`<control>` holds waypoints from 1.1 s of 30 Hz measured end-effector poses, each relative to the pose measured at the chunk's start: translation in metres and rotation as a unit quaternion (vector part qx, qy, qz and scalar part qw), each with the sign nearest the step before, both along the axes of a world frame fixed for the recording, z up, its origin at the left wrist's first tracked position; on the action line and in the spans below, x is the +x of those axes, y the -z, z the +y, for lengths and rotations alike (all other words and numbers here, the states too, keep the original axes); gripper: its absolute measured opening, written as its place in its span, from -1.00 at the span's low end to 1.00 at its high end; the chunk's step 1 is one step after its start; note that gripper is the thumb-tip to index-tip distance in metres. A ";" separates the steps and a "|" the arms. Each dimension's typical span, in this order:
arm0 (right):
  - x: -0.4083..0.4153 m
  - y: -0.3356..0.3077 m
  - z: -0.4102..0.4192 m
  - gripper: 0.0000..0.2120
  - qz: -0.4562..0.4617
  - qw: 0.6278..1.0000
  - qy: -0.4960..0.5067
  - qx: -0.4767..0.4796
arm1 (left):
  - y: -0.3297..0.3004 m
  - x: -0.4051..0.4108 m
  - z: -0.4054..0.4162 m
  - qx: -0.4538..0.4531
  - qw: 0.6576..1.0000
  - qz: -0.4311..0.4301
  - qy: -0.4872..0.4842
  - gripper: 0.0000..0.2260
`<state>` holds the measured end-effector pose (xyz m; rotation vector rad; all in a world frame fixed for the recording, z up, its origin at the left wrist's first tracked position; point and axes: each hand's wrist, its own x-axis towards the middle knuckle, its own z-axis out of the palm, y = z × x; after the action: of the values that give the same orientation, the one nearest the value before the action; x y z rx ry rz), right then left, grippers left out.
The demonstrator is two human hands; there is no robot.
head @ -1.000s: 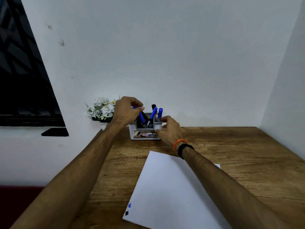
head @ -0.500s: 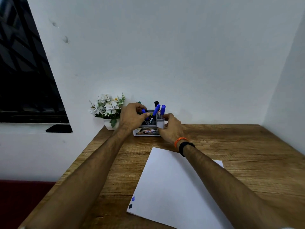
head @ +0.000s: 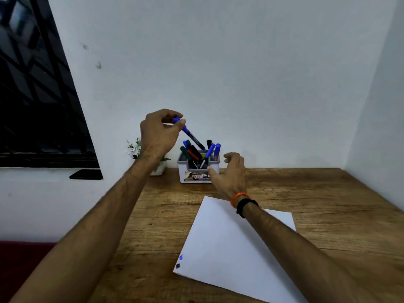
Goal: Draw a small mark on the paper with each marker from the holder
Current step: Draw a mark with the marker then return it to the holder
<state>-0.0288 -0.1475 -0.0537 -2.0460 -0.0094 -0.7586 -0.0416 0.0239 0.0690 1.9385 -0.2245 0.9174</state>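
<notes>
Blue-capped marker (head: 189,134) is now up out of the holder (head: 196,171), pinched in my left hand (head: 158,132), my right hand (head: 229,171) loosening off the holder, so a third mark on the paper (head: 229,248) comes next.

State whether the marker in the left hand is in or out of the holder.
Almost out: the left hand pinches the marker high, its lower tip at the holder rim.

holder (head: 197,176) front label (blurred), print unreadable
</notes>
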 end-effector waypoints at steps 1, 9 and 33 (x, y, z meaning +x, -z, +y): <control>-0.009 -0.003 0.003 -0.54 -0.005 0.999 -0.008 0.033 | 0.002 -0.006 0.003 -0.031 0.999 0.004 0.011 -0.88; -0.070 -0.018 0.019 -0.73 0.162 0.829 -0.357 0.398 | 0.066 -0.058 -0.002 -0.355 0.898 0.180 0.187 -0.94; -0.082 0.022 -0.015 -0.78 0.136 0.865 -0.429 0.222 | 0.138 -0.075 -0.001 0.273 0.921 0.100 0.259 -0.81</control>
<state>-0.1105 -0.1626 -0.0756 -1.4555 -0.5058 0.0966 -0.1170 0.0232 -0.0692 2.2864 -0.9028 0.3102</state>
